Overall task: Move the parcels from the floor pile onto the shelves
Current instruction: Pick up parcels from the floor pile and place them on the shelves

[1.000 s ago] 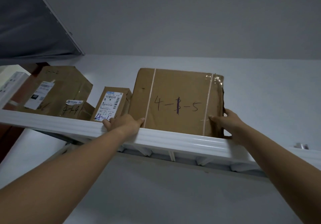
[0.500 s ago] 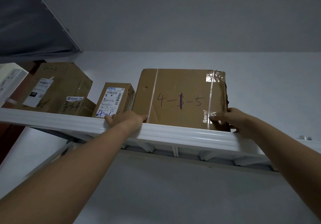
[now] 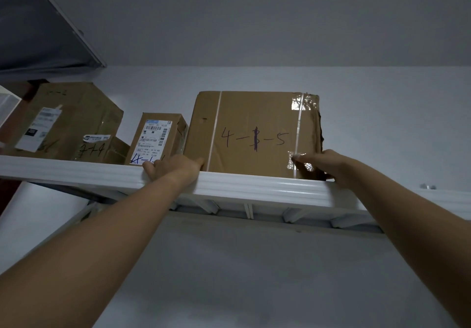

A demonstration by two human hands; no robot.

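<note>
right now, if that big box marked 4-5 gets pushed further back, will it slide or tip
The big box probably slides rather than tips: it sits wide on the shelf. Its crumpled right edge by the right hand suggests soft cardboard that may buckle there. With the left hand at its corner too, perhaps weighty.

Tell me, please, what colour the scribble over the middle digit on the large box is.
Purple, on the large brown cardboard box; the head view shows it.
</note>
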